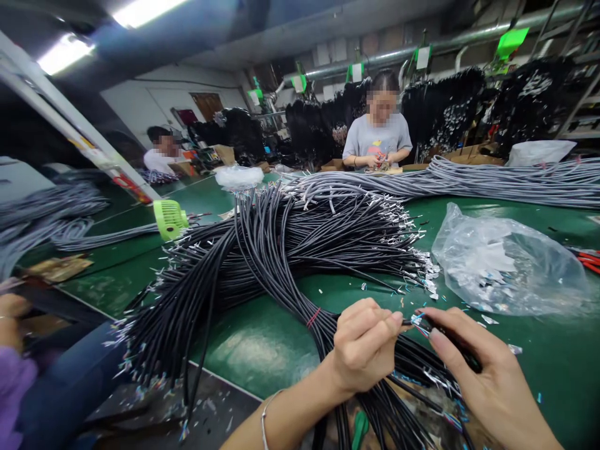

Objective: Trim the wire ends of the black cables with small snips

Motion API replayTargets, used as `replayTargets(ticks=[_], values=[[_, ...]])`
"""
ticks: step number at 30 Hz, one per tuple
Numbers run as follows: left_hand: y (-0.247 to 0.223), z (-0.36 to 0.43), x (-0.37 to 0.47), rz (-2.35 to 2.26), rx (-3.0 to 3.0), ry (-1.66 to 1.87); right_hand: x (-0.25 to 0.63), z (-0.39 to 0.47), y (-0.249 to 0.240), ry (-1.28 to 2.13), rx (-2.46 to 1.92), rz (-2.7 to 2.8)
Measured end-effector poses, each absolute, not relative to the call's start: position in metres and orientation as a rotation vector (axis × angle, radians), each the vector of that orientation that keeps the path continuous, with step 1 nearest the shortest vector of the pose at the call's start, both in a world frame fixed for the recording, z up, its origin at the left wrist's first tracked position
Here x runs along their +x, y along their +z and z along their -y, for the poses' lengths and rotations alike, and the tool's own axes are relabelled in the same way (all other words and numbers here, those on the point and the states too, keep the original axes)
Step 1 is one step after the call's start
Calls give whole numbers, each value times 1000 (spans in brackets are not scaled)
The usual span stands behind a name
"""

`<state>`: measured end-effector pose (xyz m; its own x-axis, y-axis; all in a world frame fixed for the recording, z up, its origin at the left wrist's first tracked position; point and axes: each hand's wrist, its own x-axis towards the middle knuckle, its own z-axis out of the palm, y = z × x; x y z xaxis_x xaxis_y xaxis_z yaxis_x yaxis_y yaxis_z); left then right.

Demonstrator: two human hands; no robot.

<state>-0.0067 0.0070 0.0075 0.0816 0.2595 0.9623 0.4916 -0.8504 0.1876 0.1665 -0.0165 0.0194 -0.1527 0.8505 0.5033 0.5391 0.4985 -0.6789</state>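
Black cable (407, 322) sits between your hands, toward near edge of green tabletop (255, 350), right of red-tied bundle (304, 306). Left hand (363, 347) pinches it by fingertips; right hand (487, 369) curls round dark object (471, 357), identity unclear, coloured wires (416, 320) at fingertips. Cable likely light, springy; bared wires probably fragile, so grip smooth round jacket. Crinkled clear bag (539, 269) lies toward right edge, foil-like scraps inside.
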Motion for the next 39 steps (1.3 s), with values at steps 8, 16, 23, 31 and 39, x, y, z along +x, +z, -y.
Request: replayTargets(ticks=[8,16,23,31,39], values=[[2,-7,-7,759,-2149,-1815,164,18,22,529,-1143,1852],[0,-7,-8,773,-2112,-1729,163,16,19,536,-1151,1823],[10,2,-2,985,-2149,-1804,165,17,16,396,-1106,1793],[14,8,-5,1209,-2389,-1807,163,23,19,244,-1065,1817],[23,7,-6,1518,-2776,-1794,164,21,19,237,-1051,1835]])
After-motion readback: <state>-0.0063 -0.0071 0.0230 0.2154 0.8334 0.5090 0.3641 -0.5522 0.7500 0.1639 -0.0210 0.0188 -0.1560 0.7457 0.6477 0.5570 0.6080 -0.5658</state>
